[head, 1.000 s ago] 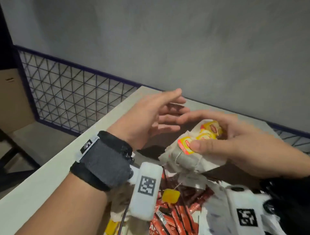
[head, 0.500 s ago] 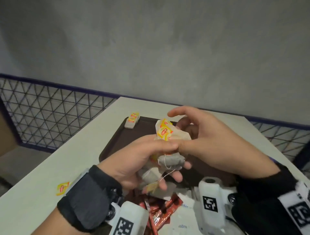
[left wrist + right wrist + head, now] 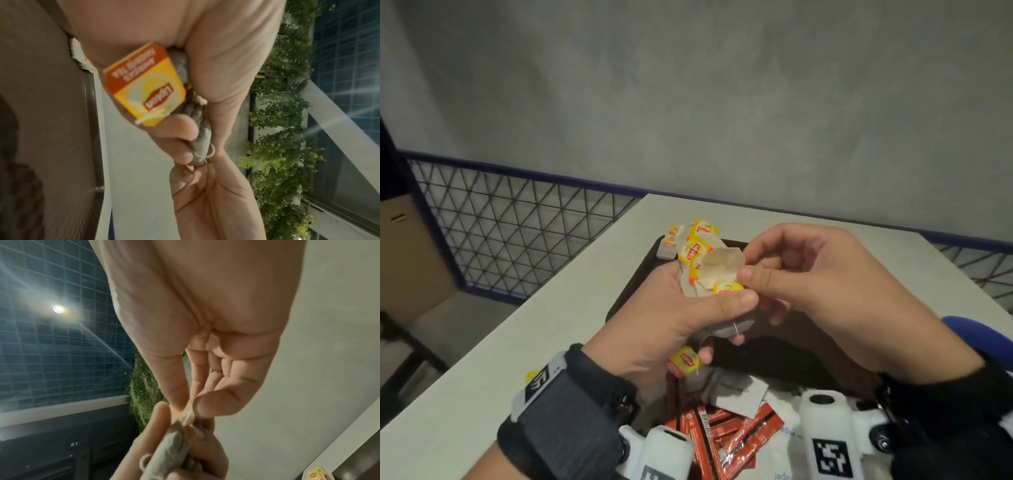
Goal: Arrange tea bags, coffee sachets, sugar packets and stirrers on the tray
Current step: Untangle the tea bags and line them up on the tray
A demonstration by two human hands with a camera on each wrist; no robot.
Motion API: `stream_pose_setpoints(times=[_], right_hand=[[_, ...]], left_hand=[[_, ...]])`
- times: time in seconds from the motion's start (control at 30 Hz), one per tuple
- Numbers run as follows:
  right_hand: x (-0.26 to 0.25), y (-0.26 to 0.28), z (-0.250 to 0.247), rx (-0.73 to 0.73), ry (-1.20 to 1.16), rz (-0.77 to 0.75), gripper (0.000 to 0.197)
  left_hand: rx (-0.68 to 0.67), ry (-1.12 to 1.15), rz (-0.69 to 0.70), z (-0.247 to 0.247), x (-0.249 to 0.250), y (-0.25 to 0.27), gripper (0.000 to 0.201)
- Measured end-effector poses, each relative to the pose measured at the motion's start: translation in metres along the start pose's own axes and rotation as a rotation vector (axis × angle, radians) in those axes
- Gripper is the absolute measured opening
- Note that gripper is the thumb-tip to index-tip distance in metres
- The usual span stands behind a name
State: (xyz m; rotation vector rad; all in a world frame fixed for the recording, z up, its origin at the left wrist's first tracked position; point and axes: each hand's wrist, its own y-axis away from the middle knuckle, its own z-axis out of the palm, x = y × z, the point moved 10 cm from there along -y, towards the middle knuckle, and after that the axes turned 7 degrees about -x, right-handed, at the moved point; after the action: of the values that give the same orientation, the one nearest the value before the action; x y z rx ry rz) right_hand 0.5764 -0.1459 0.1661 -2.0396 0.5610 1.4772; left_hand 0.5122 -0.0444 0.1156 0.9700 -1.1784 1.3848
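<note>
My left hand [image 3: 736,320] grips a bunch of tea bags [image 3: 705,270] with yellow tags, held above the dark brown tray [image 3: 633,294]. My right hand [image 3: 744,263] pinches the paper edge of one bag in that bunch between thumb and forefinger. In the left wrist view a yellow and red tag [image 3: 148,91] dangles by the grey tea bags [image 3: 198,134]. The right wrist view shows the right hand's pinch on the tea bag paper [image 3: 185,416]. One tea bag [image 3: 667,245] lies at the tray's far left corner. Red coffee sachets [image 3: 726,435] and white sugar packets [image 3: 739,394] lie piled near me.
The white table [image 3: 517,359] ends at a left edge beside a wire mesh railing [image 3: 510,233]. A grey wall stands behind. A loose yellow tag [image 3: 529,376] lies on the table by my left wrist. Something blue [image 3: 979,339] shows at the right.
A second ago my right hand held the tea bags and my left hand was open. Now the left hand grips the bunch and the right hand only pinches one bag's edge.
</note>
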Motion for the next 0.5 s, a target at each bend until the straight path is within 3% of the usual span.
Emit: stream_pose_setpoints(times=[0.17,0.33,0.5], right_hand=[[0.004,0.000,0.008,-0.061,-0.107,0.064,0.043],[-0.004,0.004,0.019,-0.172,-0.158,0.043,0.045],[-0.003,0.001,0.022,-0.109,-0.041,-0.002,0.036]], left_hand=[[0.070,-0.007,0.027,-0.007,0.002,0.002,0.024],[0.118,0.048,0.020,-0.008,0.001,0.002,0.030],[0.162,0.068,0.007,-0.013,-0.004,0.000,0.032]])
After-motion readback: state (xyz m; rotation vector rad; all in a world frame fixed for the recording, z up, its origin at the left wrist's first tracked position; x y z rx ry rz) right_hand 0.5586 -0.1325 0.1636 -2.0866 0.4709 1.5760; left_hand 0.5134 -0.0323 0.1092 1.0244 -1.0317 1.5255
